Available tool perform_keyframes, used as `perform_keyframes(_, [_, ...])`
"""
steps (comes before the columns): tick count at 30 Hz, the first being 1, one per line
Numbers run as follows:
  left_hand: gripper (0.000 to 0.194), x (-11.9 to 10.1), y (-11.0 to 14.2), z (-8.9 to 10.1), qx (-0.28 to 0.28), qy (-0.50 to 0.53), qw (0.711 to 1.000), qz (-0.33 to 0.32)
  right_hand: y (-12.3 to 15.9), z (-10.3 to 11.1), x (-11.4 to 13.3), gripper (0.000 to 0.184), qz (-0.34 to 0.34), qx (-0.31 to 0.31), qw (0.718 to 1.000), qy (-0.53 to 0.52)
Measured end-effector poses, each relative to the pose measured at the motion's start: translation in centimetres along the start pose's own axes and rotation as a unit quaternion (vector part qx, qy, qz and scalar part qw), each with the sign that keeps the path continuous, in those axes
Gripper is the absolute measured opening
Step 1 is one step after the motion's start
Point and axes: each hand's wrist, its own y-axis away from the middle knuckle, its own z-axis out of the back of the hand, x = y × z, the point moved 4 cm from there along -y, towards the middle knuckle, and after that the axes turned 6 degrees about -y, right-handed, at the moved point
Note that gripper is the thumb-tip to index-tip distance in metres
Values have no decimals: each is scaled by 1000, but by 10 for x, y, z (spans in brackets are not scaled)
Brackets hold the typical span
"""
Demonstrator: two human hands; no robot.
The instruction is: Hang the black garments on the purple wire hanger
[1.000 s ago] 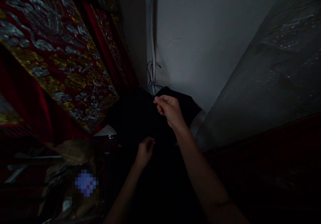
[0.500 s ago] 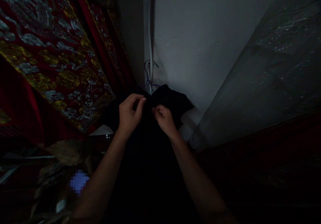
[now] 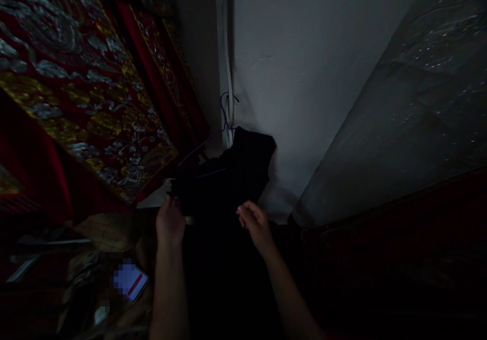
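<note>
A black shirt (image 3: 249, 160) hangs in the wall corner on a thin purple hanger (image 3: 225, 122). Its left shoulder is off the hanger, so that the hanger's left arm shows bare. At the shirt's left edge, my left hand (image 3: 170, 223) has its fingers closed on the dark cloth. My right hand (image 3: 255, 224) is in a pinch at the front of the shirt, lower right. Folds and fingertips are hard to make out in the dark cloth.
Red embroidered cloth (image 3: 114, 101) with gold and silver patterns hangs on the left. A white cable (image 3: 228, 51) runs down the corner. Sheer sparkly sheeting (image 3: 418, 101) covers the right. A lit phone (image 3: 135, 285) lies among clutter at lower left.
Both hands have come down from the shirt's neck, the left one outward to the left. The shirt's left shoulder has slid off the hanger, baring its arm.
</note>
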Motion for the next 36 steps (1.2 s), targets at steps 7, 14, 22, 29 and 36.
perform_keyframes(7, [26, -2, 42, -11, 129, -295, 947, -14, 6, -23, 12, 50, 147, 47, 978, 143])
perform_keyframes(14, [23, -27, 72, -34, 244, -357, 897, -89, 4, -53, 0, 42, 30, 183, 977, 106])
perform_keyframes(22, [29, -1, 77, -55, 277, -381, 862, -186, 11, -34, 19, 32, -37, 249, 968, -21])
perform_keyframes(29, [45, 31, 84, -41, 488, -500, 716, -18, -67, 21, 79, 34, 114, 136, 973, 150])
perform_keyframes(36, [45, -2, 37, -29, 494, -622, 607, -37, -143, 23, 50, 35, 93, 65, 977, 179])
